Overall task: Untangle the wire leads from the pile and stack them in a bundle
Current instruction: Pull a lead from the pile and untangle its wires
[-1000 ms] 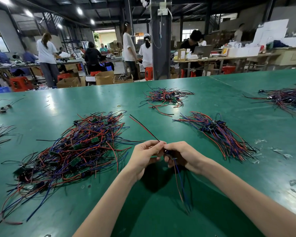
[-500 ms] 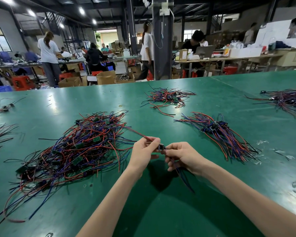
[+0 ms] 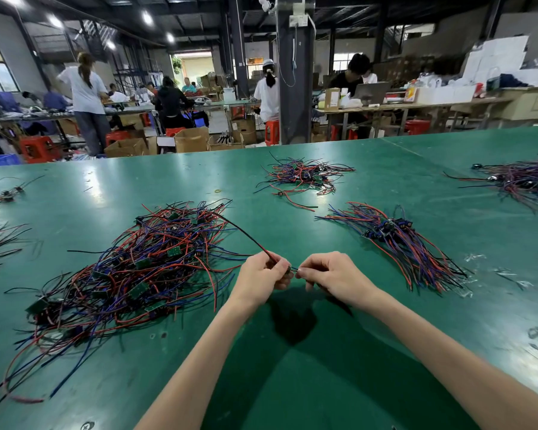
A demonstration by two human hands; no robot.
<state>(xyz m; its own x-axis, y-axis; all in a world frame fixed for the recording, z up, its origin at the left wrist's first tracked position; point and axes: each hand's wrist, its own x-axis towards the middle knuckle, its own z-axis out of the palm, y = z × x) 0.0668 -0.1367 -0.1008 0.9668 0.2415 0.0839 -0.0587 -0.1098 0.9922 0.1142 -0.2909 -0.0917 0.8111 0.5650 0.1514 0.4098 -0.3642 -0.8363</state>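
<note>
Red-and-black wire lead (image 3: 246, 234) arcs from the tangled multicoloured wire pile (image 3: 143, 265) toward the green table's (image 3: 385, 169) left edge; our left hand (image 3: 261, 279) and right hand (image 3: 334, 274) both pinch its end.

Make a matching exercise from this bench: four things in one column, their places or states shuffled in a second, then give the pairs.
Things
1. tangled pile
2. neat bundle
3. wire lead
4. small far pile

Places or states
A. pinched by the left hand and the right hand
B. right of both hands, leads lying aligned
C. far across the table, beyond the bundle
D. left of both hands, jumbled

Pairs: 1-D, 2-B, 3-A, 4-C
</note>
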